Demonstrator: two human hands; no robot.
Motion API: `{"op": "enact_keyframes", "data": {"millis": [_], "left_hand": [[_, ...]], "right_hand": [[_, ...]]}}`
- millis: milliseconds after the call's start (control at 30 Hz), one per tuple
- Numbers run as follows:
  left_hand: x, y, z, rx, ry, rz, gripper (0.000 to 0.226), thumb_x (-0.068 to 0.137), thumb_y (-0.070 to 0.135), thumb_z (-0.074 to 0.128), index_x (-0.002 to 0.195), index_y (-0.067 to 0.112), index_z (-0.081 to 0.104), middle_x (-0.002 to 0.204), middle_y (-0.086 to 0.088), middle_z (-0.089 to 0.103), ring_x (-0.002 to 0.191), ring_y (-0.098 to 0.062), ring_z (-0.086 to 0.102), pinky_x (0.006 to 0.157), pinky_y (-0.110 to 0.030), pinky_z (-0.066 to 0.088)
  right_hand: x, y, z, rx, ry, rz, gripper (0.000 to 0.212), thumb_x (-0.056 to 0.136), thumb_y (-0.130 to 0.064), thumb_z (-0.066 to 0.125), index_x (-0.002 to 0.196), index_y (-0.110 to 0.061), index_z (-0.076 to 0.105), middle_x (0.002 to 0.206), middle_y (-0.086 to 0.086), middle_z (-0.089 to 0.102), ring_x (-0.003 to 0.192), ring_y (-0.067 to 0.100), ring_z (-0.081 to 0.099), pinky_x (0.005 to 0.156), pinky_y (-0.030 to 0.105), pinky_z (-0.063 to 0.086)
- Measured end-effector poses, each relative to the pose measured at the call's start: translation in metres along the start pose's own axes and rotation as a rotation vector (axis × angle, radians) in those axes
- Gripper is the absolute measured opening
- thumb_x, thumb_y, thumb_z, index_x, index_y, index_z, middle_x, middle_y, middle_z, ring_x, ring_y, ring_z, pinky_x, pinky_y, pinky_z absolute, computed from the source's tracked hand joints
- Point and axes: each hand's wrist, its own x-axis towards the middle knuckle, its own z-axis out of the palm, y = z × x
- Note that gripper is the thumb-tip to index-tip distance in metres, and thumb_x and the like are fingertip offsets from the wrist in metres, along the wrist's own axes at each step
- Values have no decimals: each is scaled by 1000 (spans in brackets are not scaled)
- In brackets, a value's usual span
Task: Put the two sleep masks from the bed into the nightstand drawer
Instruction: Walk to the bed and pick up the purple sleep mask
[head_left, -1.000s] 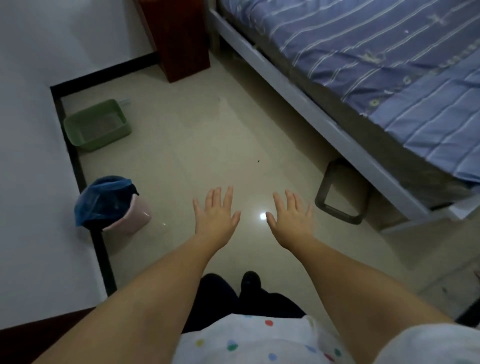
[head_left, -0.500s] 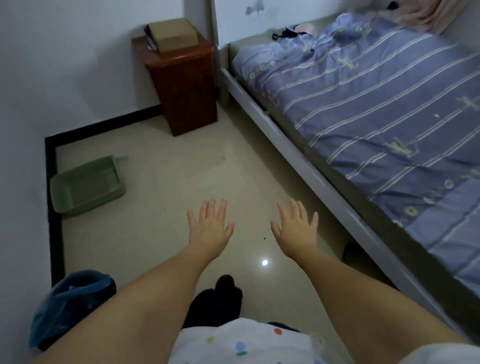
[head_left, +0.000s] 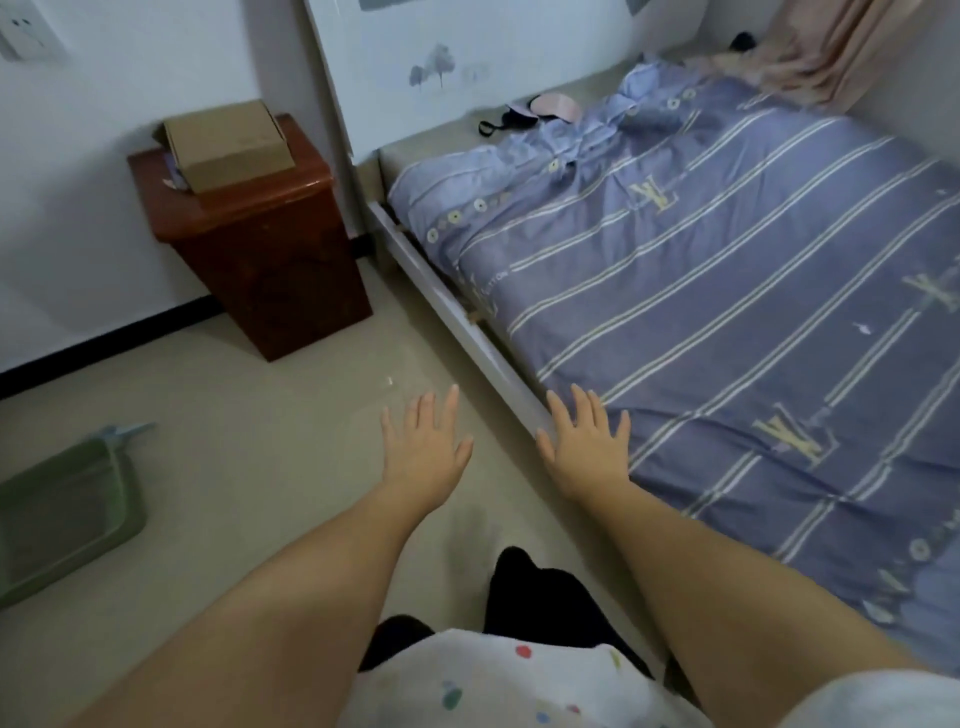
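Note:
Two sleep masks lie at the head of the bed, far from me: a pink one and a dark one with a black strap, touching each other. The reddish-brown nightstand stands left of the bed against the wall; no open drawer shows from here. My left hand hovers flat over the floor, fingers apart, holding nothing. My right hand is spread the same way over the bed's near edge, also with nothing in it.
A cardboard box sits on the nightstand. A purple striped quilt covers the bed, with its white rail along the floor. A green tray lies on the floor at left. A pink curtain hangs at the far right.
The view has lifted from the floor toward the bed's head, bringing the nightstand top and the masks into sight. Both hands stay spread, now nearer the bed rail.

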Motion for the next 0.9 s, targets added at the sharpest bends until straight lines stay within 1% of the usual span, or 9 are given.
{"op": "enact_keyframes", "data": {"millis": [133, 333, 433, 533, 633, 700, 800, 900], "left_hand": [[86, 9, -22, -18, 8, -36, 69, 93, 48, 31, 148, 25, -2, 156, -10, 20, 144, -24, 15, 114, -58, 7], [227, -22, -43, -17, 43, -113, 68, 93, 48, 34, 148, 24, 3, 155, -11, 21, 144, -25, 15, 114, -60, 7], [310, -38, -52, 1, 34, -76, 68, 93, 49, 33, 148, 24, 4, 155, -11, 22, 144, -25, 16, 114, -59, 8], [393, -52, -65, 13, -11, -18, 68, 93, 50, 31, 148, 25, 1, 156, -10, 20, 144, -25, 15, 114, -58, 8], [469, -68, -83, 45, -20, 72, 68, 93, 49, 32, 149, 23, 4, 156, -10, 20, 144, -24, 16, 114, -58, 10], [520, -77, -95, 46, -77, 88, 67, 94, 48, 32, 148, 22, 4, 156, -11, 17, 144, -25, 14, 114, -58, 11], [591, -85, -103, 26, -145, 85, 67, 94, 49, 30, 148, 22, 2, 156, -11, 14, 144, -27, 13, 115, -54, 14], [663, -89, -100, 56, -213, 144, 65, 95, 47, 29, 148, 20, 2, 156, -14, 14, 142, -30, 17, 114, -49, 22]], "right_hand": [[97, 1, -37, 8, -5, -35, 57, 95, -48, 24, 147, -29, 11, 160, 5, 7, 146, 24, 1, 113, 59, -1], [233, -26, -70, 52, -49, -111, 58, 96, -49, 22, 148, -29, 8, 160, 5, 3, 146, 24, -1, 114, 60, -2], [310, -34, -82, 63, -52, -86, 57, 96, -48, 21, 149, -28, 7, 160, 5, 2, 146, 24, -1, 114, 60, 1], [381, -43, -96, 84, -79, -4, 58, 97, -48, 20, 149, -28, 4, 160, 5, 0, 146, 24, -3, 115, 59, -1], [447, -56, -111, 109, -63, 71, 57, 97, -48, 21, 148, -29, 5, 160, 5, 4, 146, 24, 0, 115, 60, 3], [488, -63, -119, 111, -63, 108, 57, 96, -48, 21, 148, -28, 8, 159, 5, 6, 146, 24, 3, 115, 59, 5], [548, -67, -123, 114, -92, 136, 58, 96, -49, 20, 148, -29, 6, 160, 4, 5, 146, 24, 2, 116, 58, 3], [621, -69, -123, 133, -125, 129, 56, 97, -47, 20, 148, -28, 7, 160, 5, 4, 146, 24, 0, 115, 58, 3]]}}
